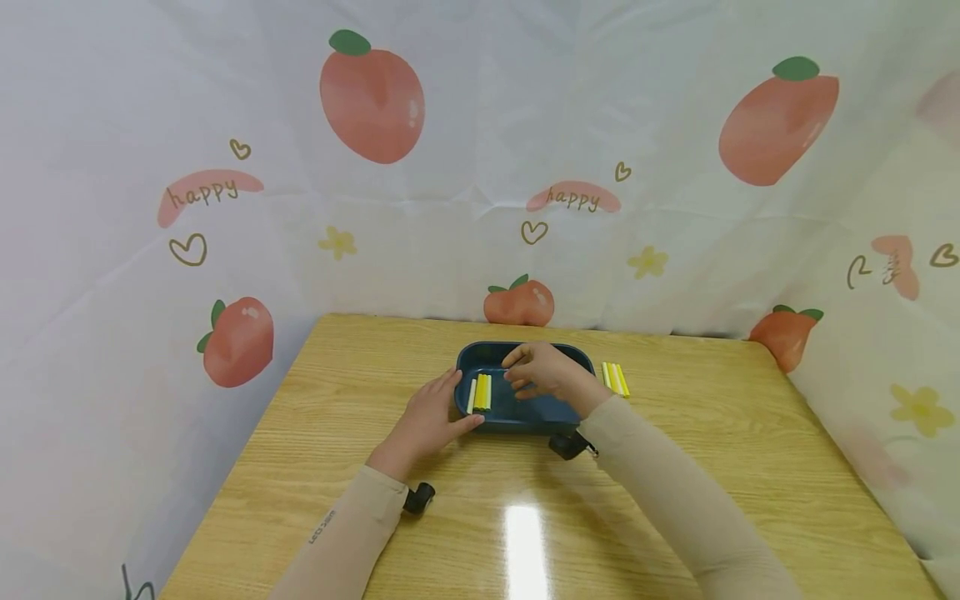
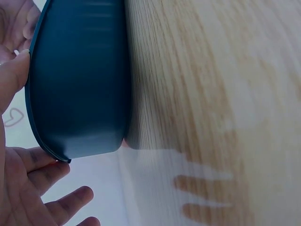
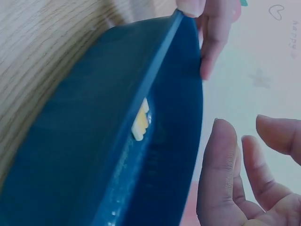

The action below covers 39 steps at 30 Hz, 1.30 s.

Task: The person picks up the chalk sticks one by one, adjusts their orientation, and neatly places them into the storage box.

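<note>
A dark blue, rounded rectangular tray (image 1: 517,427) stands on the table. My left hand (image 1: 429,417) holds its near left corner, thumb (image 2: 14,75) at the front rim and fingers along the left side. Inside the tray, at the left, white and yellow chalk sticks (image 1: 482,392) lie side by side; the right wrist view shows part of these chalk sticks (image 3: 141,120) past the rim. Over the tray hovers my right hand (image 1: 551,377), fingers loosely bent, thumb apart from them. In the right wrist view nothing shows between the right hand's fingers (image 3: 218,169).
More yellow and white chalk sticks (image 1: 615,378) lie in a row on the wooden table (image 1: 300,467), just right of the tray. A white cloth (image 1: 450,125) printed with fruit hangs behind the table and along its sides. A black wrist camera (image 1: 418,498) sits at the left cuff.
</note>
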### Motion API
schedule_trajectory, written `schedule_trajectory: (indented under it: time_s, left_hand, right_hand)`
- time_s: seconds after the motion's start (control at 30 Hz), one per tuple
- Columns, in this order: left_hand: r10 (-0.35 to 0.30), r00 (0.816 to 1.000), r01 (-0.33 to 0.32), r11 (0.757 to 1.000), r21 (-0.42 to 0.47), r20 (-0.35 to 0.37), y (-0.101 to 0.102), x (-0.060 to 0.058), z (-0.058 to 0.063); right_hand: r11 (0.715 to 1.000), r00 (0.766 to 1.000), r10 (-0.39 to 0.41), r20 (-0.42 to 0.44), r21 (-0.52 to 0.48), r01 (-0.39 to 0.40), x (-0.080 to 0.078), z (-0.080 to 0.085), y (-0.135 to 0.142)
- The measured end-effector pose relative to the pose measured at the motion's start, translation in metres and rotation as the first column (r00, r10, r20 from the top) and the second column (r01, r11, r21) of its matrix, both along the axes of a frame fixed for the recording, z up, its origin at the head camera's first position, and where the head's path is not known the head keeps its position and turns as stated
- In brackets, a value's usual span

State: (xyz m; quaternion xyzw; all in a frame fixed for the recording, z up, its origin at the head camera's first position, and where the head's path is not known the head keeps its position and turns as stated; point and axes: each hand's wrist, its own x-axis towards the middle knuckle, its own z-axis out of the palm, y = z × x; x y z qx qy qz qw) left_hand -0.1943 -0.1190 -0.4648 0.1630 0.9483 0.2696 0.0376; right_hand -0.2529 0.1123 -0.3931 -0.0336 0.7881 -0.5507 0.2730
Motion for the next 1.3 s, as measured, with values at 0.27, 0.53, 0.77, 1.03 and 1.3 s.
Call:
schedule_trajectory:
  time_s: [0.27, 0.53, 0.77, 1.03, 1.3]
  left_hand:
    - [0.010, 1.000, -0.010, 1.000, -0.009, 0.007, 0.001, 0.000, 0.000]
    - [0.014, 1.000, -0.014, 1.000, -0.018, 0.001, 0.001, 0.000, -0.001]
    - [0.014, 1.000, -0.014, 1.000, -0.014, 0.005, 0.001, -0.001, -0.001]
    - [0.010, 1.000, -0.010, 1.000, -0.020, 0.000, 0.001, 0.000, -0.001]
    - [0.012, 1.000, -0.012, 1.000, -0.026, -0.001, 0.001, -0.001, -0.002]
  right_hand:
    - [0.999, 0.999, 0.043, -0.027, 0.018, -0.043, 0.006, 0.011, 0.007]
    - [0.996, 0.994, 0.084, -0.067, 0.011, -0.084, 0.011, 0.024, 0.021]
    - [0.995, 0.992, 0.095, -0.088, 0.020, -0.093, 0.012, 0.029, 0.040]
    - [0.996, 0.991, 0.083, -0.107, 0.024, -0.080, 0.015, 0.034, 0.062]
    - [0.995, 0.985, 0.078, -0.151, 0.079, -0.066, 0.016, 0.036, 0.082]
